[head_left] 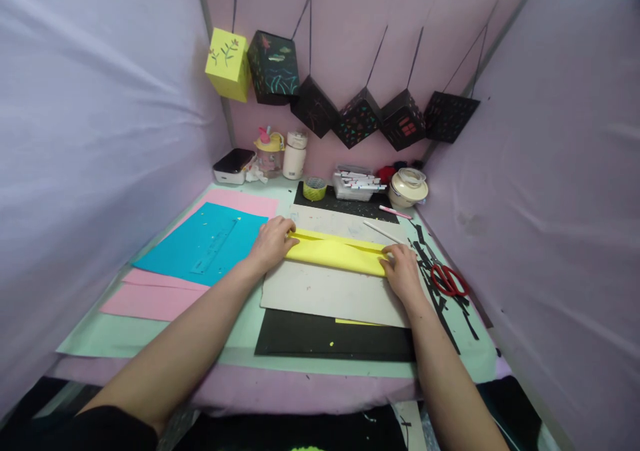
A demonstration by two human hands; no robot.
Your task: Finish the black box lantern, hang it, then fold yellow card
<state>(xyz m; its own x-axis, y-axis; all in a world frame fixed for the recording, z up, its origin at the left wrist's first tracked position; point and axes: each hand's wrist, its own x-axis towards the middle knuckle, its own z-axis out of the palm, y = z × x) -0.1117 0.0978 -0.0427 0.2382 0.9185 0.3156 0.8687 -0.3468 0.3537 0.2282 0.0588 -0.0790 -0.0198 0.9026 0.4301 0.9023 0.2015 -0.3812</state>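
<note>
A folded sheet of yellow paper (337,254) stretches between my two hands, its long upper edge curling over so that a gap shows along the fold. My left hand (274,241) pinches its left end between thumb and fingers. At the right end, my right hand (401,269) grips the paper the same way. Under it lies a pale grey board (330,294), which rests partly on black paper (330,336). A white pen (383,231) lies just beyond my right hand.
Left are blue paper (200,238) with a clear ruler (215,246) and pink paper (155,298). Red-handled scissors (449,280) lie among black paper strips (467,321) at right. Green tape (315,188), a marker box (357,186) and bottles (295,156) stand behind. Paper lanterns (359,118) hang above.
</note>
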